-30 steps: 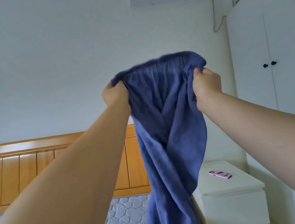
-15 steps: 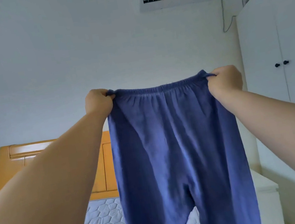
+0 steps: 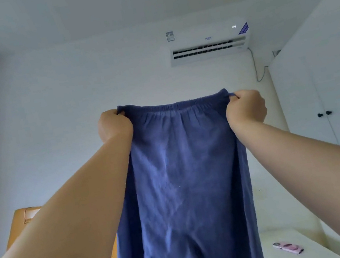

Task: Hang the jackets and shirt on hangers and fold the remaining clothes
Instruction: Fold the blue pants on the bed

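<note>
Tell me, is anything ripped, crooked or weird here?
Nothing really stands out. The left hand and right hand grip the pants by the waistband corners, level, and the cloth hangs with only soft creases, no tear or stain showing. A phone lies flat on the stand.

Both arms are raised, holding blue trousers (image 3: 187, 182) up by the elastic waistband, left hand (image 3: 114, 124) and right hand (image 3: 245, 106) each gripping a corner. Behind them an air conditioner (image 3: 208, 42) sits high on the wall; a pink phone (image 3: 288, 247) lies on the nightstand (image 3: 299, 235).
</note>
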Action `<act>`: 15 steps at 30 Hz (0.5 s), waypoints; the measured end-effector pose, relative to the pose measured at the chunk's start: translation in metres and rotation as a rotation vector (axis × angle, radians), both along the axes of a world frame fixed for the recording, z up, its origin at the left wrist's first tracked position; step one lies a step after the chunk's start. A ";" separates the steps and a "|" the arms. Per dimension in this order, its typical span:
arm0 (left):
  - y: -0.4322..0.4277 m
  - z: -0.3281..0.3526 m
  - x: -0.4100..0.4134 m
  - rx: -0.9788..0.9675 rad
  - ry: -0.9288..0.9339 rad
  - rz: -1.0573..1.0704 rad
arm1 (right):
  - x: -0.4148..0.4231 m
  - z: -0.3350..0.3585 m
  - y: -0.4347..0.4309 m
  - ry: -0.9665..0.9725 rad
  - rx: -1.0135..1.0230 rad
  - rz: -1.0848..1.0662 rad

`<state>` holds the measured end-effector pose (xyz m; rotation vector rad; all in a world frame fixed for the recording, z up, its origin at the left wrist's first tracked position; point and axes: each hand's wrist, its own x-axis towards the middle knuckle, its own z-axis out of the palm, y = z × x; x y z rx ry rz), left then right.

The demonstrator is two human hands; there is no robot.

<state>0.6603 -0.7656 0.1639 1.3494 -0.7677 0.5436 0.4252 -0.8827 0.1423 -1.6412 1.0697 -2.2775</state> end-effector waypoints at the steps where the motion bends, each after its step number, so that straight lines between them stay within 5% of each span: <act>1: 0.003 0.006 -0.002 -0.032 -0.006 0.010 | -0.001 0.005 0.002 -0.014 -0.036 -0.027; 6: 0.005 0.010 0.002 -0.107 -0.041 0.046 | 0.002 0.010 -0.004 -0.025 -0.125 -0.064; 15: -0.067 -0.086 0.069 0.302 0.121 0.007 | 0.062 -0.092 -0.084 0.226 0.325 0.170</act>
